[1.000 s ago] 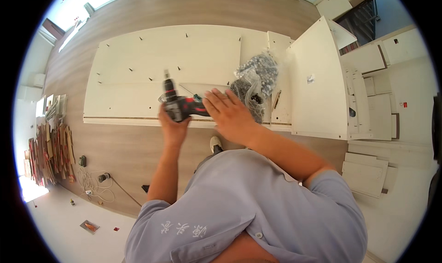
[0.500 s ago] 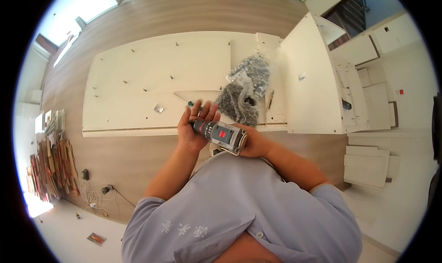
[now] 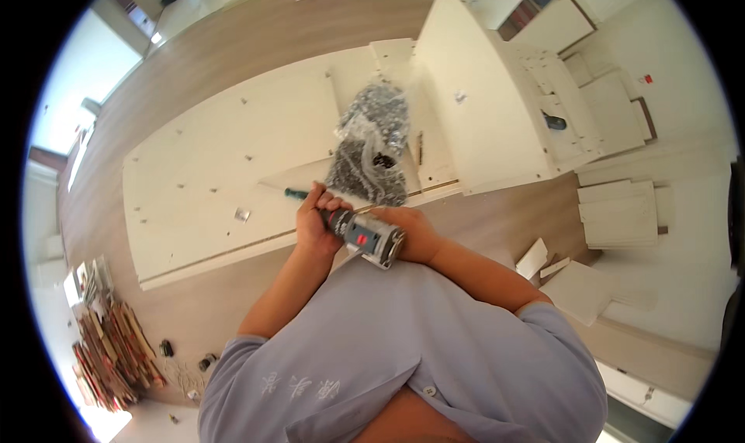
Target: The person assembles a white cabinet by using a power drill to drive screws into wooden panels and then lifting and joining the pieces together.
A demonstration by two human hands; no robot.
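In front of my chest is a grey and black cordless drill (image 3: 367,238) with a red patch. My left hand (image 3: 314,226) is closed around its chuck end. On the drill's rear right side is my right hand (image 3: 415,233), gripping it; its fingers are mostly hidden behind the tool body. Just beyond my left fingertips lies a screwdriver with a teal handle (image 3: 295,193), over a large white panel (image 3: 209,160); whether a finger touches it I cannot tell. Two clear plastic bags of small hardware (image 3: 372,144) rest on the panel, ahead of my hands.
Several short pegs stand up from the panel. A small clear packet (image 3: 242,215) lies on it. To the right stands a white cabinet carcass (image 3: 485,94); a dark tool (image 3: 554,122) sits inside it. Stacked flattened cardboard (image 3: 116,350) is at lower left, white boards (image 3: 617,214) at right.
My left fingers were spread beside the chuck and are now curled around it. My view has turned, so the panel appears tilted and further left. The drill stays in my right hand.
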